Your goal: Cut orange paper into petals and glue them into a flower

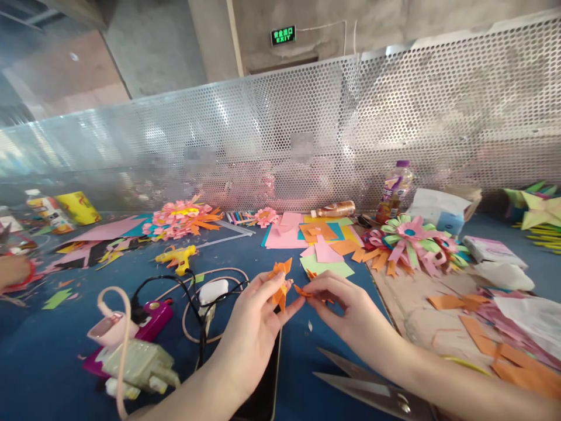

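My left hand holds a small orange paper piece with several folded strips, raised above the blue table. My right hand pinches one orange strip at the side of that piece, fingertips meeting those of the left hand. Open scissors lie on the table under my right forearm. A dark phone lies beneath my left wrist.
Yellow glue gun, power strip with plugs and cables, paper flowers, stacked coloured sheets, bottle, tissue pack, brown cardboard with orange scraps. Perforated metal screen behind. Another person's hand at the far left.
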{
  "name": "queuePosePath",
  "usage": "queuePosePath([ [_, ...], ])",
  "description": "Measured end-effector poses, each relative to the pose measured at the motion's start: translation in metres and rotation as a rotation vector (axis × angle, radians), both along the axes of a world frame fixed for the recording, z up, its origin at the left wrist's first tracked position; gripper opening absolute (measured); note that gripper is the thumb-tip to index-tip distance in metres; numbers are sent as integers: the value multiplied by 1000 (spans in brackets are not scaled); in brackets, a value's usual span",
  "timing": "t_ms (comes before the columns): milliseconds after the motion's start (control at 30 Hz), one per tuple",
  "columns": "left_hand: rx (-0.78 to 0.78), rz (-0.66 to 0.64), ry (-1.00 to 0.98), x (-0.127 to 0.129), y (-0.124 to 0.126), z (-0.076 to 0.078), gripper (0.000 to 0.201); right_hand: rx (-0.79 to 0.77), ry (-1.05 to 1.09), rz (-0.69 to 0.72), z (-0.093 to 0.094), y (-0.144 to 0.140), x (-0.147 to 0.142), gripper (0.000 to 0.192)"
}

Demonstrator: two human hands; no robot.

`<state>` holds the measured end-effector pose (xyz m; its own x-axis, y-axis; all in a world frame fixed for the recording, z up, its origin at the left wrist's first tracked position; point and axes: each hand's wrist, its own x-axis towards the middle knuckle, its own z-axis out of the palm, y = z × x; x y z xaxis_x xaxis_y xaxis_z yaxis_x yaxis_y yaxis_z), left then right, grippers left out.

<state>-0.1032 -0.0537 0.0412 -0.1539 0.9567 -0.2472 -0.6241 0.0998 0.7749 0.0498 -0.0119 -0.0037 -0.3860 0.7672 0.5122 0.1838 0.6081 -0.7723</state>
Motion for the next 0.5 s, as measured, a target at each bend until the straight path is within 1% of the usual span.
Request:
queuePosePath([
  [100, 6, 4, 5, -1, 0, -1, 9, 96, -16, 13, -1, -1, 0, 16],
  [300, -5, 29, 9, -1, -1, -2, 9, 197, -71, -5, -3, -2, 0, 11],
  [500, 7, 16, -5, -1, -2, -1, 8, 351, -102, -17, -5, -2, 2, 12],
])
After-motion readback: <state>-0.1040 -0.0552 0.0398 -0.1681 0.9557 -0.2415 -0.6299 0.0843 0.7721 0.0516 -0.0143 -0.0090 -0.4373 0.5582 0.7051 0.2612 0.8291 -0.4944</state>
